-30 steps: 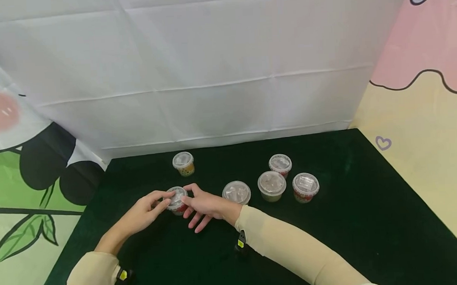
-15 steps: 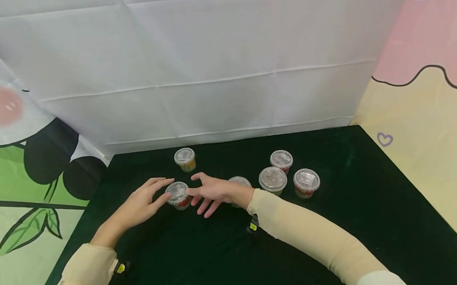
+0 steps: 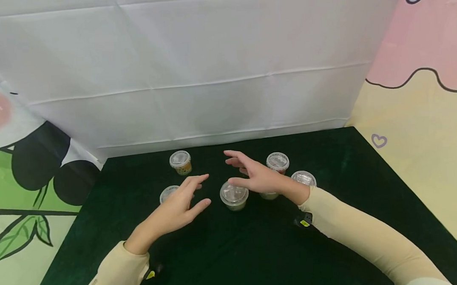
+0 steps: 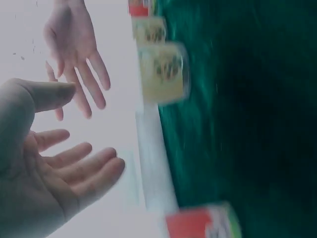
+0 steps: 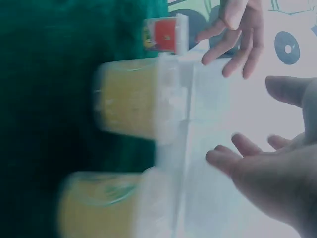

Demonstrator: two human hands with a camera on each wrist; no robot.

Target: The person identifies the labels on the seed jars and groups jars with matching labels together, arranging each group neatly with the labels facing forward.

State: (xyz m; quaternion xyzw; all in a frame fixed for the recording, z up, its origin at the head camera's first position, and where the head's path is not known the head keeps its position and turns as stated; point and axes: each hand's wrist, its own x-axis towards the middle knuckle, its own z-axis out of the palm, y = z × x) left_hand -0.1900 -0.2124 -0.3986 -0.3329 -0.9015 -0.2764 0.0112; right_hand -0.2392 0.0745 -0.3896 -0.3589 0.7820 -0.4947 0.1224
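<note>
My left hand [image 3: 170, 213] hovers with relaxed, spread fingers over the left part of the table, holding nothing. Behind it, a small lidded tub with a red label [image 4: 190, 224] is mostly covered in the head view, its clear lid [image 3: 167, 192] showing. My right hand [image 3: 258, 177] is in the air too, fingers loosely extended and holding nothing. Just below its thumb stands a pale lidded tub [image 3: 234, 197]. Another pale tub [image 3: 269, 196] is largely hidden behind the right hand and wrist. In the right wrist view, blurred yellowish tubs [image 5: 129, 99] stand beside the right hand.
A yellow lidded tub [image 3: 181, 163] stands at the back left of the dark green table [image 3: 233, 253]. Toward the right are a red-labelled tub [image 3: 278, 161] and another tub [image 3: 304, 178] partly behind the right forearm. A white cloth [image 3: 211, 109] rises along the back edge.
Both hands were around the red-labelled tub on the left; they have come away from it. My right hand has moved right and my left hand slightly right. The tub stays on the table.
</note>
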